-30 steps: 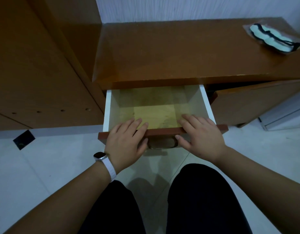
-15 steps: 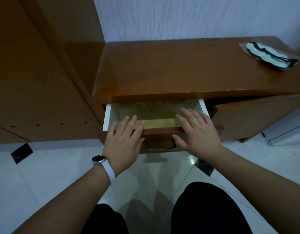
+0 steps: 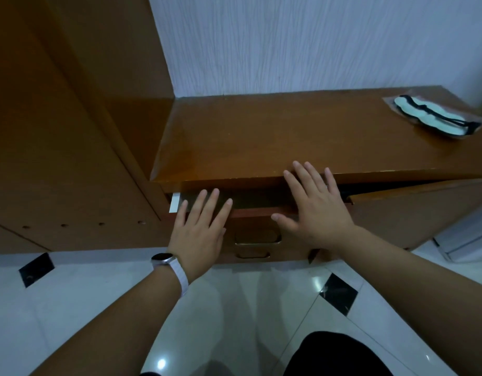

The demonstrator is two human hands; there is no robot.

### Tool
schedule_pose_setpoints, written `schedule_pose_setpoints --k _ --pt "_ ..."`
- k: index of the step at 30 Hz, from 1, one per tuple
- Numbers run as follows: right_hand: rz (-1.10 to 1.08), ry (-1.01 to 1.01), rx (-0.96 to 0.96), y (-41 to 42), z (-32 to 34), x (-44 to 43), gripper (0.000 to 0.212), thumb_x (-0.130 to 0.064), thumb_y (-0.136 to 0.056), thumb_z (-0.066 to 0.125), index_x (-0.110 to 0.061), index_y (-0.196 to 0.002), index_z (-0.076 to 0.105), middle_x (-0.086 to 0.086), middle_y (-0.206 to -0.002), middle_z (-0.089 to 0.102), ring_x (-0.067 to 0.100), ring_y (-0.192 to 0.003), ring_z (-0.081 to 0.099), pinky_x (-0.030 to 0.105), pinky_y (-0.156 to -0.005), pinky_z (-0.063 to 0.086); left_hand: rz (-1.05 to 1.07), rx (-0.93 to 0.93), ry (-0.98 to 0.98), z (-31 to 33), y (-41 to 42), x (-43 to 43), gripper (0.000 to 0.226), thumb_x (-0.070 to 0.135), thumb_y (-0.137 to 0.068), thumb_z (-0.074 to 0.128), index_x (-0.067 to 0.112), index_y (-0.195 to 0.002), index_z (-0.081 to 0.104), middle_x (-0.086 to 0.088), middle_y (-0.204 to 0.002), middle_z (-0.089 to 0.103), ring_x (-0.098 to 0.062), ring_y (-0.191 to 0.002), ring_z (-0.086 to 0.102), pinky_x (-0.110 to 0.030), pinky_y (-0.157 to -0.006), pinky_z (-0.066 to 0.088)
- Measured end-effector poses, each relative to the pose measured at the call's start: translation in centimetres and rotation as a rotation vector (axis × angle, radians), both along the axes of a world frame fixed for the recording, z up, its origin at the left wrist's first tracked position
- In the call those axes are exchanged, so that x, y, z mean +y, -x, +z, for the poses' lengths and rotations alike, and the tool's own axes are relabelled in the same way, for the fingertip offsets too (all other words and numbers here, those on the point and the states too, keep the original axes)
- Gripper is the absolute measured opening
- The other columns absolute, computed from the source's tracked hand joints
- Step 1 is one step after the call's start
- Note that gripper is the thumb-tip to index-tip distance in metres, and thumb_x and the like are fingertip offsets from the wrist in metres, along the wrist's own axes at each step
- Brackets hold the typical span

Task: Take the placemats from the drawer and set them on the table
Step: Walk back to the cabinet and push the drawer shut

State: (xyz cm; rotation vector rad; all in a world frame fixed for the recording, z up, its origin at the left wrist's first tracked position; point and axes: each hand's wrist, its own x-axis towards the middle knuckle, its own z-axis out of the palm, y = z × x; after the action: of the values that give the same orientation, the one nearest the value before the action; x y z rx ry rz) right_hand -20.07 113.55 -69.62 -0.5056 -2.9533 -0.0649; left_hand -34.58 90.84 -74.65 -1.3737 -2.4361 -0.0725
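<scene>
Only a narrow slit shows between the drawer (image 3: pixel 250 221) front and the overhanging tabletop (image 3: pixel 261 137), with open wood on top and a packet (image 3: pixel 435 116) far right.

Packaged eye mask (image 3: pixel 435 119), tiled floor (image 3: pixel 85 289)

No text, label, brand, number or sign can be read anywhere in this view. The smartwatch (image 3: pixel 161 259) shows a blank face at this angle. The clear packet (image 3: pixel 435 118) lying on the desk (image 3: pixel 288 131) carries no print that can be made out.
</scene>
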Motion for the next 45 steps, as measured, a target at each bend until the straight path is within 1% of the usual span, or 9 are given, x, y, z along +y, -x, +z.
schedule_pose_setpoints --k 4,9,14,20,23,31,37,40,45 --pt "0.008 0.001 -0.022 0.6 0.4 0.9 0.097 -0.083 -0.084 0.024 -0.022 -0.157 0.008 0.004 -0.165 0.008 0.023 -0.152 0.001 0.048 -0.12 -0.006 0.003 0.016 0.0 0.0 0.6 0.6 0.069 0.031 -0.086 0.069 0.02 -0.147 0.038 -0.017 -0.153 0.038 -0.037 -0.142 0.033 -0.058 -0.11 0.028" --pt "0.014 -0.024 -0.002 0.8 -0.1 1.0 0.096 -0.082 -0.084 0.03 -0.021 -0.156 0.015 0.005 -0.164 0.016 0.025 -0.152 0.008 0.047 -0.12 -0.002 -0.024 0.043 0.002 0.0 1.3 0.6 0.07 0.036 -0.088 0.065 0.022 -0.148 0.032 -0.016 -0.155 0.034 -0.035 -0.144 0.028 -0.058 -0.112 0.02" --pt "-0.004 -0.054 0.039 1.0 -0.8 1.1 0.093 -0.079 -0.084 0.035 -0.018 -0.154 0.024 0.008 -0.161 0.025 0.027 -0.15 0.017 0.051 -0.12 0.007 -0.052 0.078 0.025 0.8 2.3 0.7 0.074 0.043 -0.088 0.062 0.022 -0.151 0.029 -0.014 -0.159 0.027 -0.033 -0.146 0.02 -0.055 -0.114 0.009" --pt "-0.008 -0.113 0.088 1.2 -2.0 1.3 0.09 -0.075 -0.084 0.041 -0.014 -0.15 0.03 0.012 -0.156 0.034 0.03 -0.146 0.027 0.052 -0.118 0.014 -0.022 0.101 0.043 1.9 4.2 0.9 0.086 0.059 -0.085 0.058 0.022 -0.153 0.021 -0.013 -0.16 0.024 -0.034 -0.147 0.018 -0.058 -0.115 0.01" --pt "-0.005 -0.132 0.121 1.3 -2.4 1.4 0.09 -0.073 -0.083 0.042 -0.013 -0.149 0.031 0.014 -0.154 0.037 0.032 -0.144 0.03 0.054 -0.118 0.016 -0.02 0.111 0.01 1.6 4.4 1.2 0.089 0.058 -0.083 0.062 0.02 -0.153 0.02 -0.013 -0.158 0.029 -0.034 -0.146 0.023 -0.059 -0.114 0.014" --pt "-0.005 -0.185 0.208 1.8 -3.6 1.8 0.087 -0.065 -0.081 0.057 -0.01 -0.145 0.038 0.016 -0.15 0.041 0.035 -0.14 0.034 0.058 -0.115 0.018 -0.021 0.2 -0.155 0.3 5.0 2.4 0.084 0.045 -0.077 0.074 0.021 -0.147 0.034 -0.014 -0.146 0.045 -0.033 -0.136 0.033 -0.059 -0.11 0.017" --pt "-0.001 -0.166 0.242 1.8 -3.5 1.9 0.083 -0.062 -0.082 0.058 -0.012 -0.145 0.041 0.015 -0.15 0.042 0.034 -0.139 0.035 0.057 -0.115 0.019 -0.017 0.266 -0.216 -0.8 5.5 2.7 0.077 0.042 -0.081 0.073 0.02 -0.145 0.037 -0.012 -0.144 0.045 -0.033 -0.133 0.036 -0.06 -0.108 0.02" --pt "0.004 -0.156 0.242 1.8 -3.3 1.9 0.081 -0.062 -0.082 0.058 -0.013 -0.145 0.04 0.014 -0.149 0.043 0.034 -0.139 0.035 0.057 -0.114 0.019 -0.001 0.26 -0.227 -1.0 5.6 3.0 0.072 0.039 -0.082 0.073 0.02 -0.143 0.04 -0.012 -0.142 0.047 -0.033 -0.132 0.037 -0.06 -0.108 0.021" --pt "-0.006 -0.142 0.218 1.7 -2.9 1.6 0.081 -0.061 -0.082 0.056 -0.013 -0.145 0.041 0.014 -0.15 0.043 0.033 -0.14 0.035 0.056 -0.115 0.02 0.014 0.239 -0.219 -0.8 5.2 3.0 0.07 0.038 -0.081 0.072 0.021 -0.142 0.04 -0.01 -0.142 0.042 -0.032 -0.133 0.037 -0.06 -0.11 0.018"
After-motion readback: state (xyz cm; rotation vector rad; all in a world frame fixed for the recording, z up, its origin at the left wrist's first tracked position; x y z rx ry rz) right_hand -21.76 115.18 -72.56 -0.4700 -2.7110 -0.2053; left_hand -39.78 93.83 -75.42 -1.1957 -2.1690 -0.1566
